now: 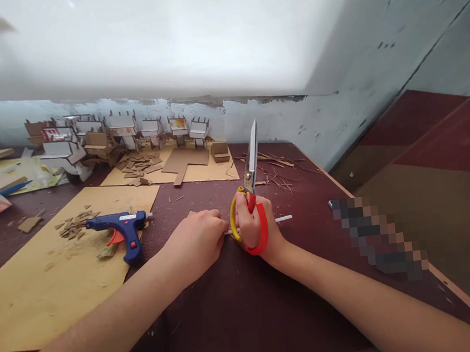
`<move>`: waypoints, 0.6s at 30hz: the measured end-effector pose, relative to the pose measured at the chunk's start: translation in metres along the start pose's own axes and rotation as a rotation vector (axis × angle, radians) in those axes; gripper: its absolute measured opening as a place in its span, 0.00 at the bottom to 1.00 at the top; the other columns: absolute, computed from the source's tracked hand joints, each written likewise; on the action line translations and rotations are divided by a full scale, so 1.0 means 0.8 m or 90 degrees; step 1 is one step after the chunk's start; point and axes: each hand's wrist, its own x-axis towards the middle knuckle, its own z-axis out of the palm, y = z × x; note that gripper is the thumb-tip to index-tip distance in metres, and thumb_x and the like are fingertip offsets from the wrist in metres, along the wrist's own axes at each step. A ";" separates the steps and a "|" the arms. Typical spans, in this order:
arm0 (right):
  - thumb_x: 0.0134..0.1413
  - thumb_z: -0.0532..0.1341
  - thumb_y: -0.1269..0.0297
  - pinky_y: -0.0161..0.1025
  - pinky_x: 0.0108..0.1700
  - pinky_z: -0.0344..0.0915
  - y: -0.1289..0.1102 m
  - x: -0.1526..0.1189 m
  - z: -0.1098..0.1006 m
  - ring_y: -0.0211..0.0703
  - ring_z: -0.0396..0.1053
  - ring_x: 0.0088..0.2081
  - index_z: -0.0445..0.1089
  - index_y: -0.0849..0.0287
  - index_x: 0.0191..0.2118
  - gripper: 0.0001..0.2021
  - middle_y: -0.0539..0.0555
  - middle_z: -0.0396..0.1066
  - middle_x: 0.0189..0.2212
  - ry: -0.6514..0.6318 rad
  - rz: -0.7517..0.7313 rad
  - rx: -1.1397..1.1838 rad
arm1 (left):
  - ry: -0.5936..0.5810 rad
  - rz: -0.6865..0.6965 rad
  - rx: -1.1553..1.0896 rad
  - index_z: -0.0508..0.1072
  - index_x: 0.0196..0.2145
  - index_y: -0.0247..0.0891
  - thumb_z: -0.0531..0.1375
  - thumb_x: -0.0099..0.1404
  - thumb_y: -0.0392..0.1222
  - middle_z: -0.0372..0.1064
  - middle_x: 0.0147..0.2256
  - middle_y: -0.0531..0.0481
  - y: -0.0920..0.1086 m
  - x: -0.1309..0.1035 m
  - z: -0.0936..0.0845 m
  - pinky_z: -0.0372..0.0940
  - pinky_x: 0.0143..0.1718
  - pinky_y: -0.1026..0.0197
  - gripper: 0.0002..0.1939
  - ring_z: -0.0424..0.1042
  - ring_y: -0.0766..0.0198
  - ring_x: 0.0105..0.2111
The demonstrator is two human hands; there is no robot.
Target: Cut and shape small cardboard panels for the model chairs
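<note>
My right hand (270, 225) is wrapped round the red and yellow handles of a pair of scissors (252, 160), whose blades point up and look closed together. A thin pale strip (284, 218) runs low across the table, passing behind the scissor handles and my right hand. Its left end goes in at the fingertips of my left hand (201, 236), which is closed on it close to the tabletop. Most of the left fingers are hidden under the hand. To the left, a blue glue gun (125, 228) with an orange trigger lies on a yellow sheet (61, 284).
Small cardboard pieces (72, 226) lie by the glue gun. Farther back are several little cardboard models (152, 130), flat cardboard (187, 161) and thin scrap strips (278, 163). A blurred-out dark object (376, 237) lies near the table's right edge. The wall (263, 120) stands behind.
</note>
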 end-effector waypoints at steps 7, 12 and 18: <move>0.72 0.55 0.56 0.36 0.27 0.60 0.005 0.019 0.011 0.37 0.63 0.20 0.60 0.55 0.19 0.26 0.46 0.62 0.15 0.020 0.030 0.005 | 0.009 0.001 -0.004 0.80 0.37 0.40 0.55 0.71 0.32 0.73 0.36 0.46 -0.004 0.000 0.002 0.66 0.40 0.56 0.14 0.75 0.55 0.38; 0.72 0.59 0.51 0.33 0.25 0.63 0.014 0.041 0.017 0.33 0.61 0.18 0.64 0.59 0.24 0.25 0.41 0.61 0.17 0.022 0.083 0.053 | 0.012 0.010 -0.010 0.80 0.41 0.40 0.54 0.73 0.32 0.73 0.38 0.46 -0.010 0.002 0.001 0.67 0.42 0.56 0.15 0.75 0.55 0.40; 0.73 0.50 0.50 0.34 0.18 0.59 0.005 0.039 -0.040 0.36 0.61 0.14 0.59 0.54 0.19 0.28 0.46 0.60 0.13 0.035 0.109 0.101 | 0.017 0.032 -0.015 0.79 0.44 0.39 0.51 0.75 0.34 0.74 0.41 0.44 -0.002 0.000 -0.001 0.67 0.44 0.54 0.15 0.74 0.53 0.44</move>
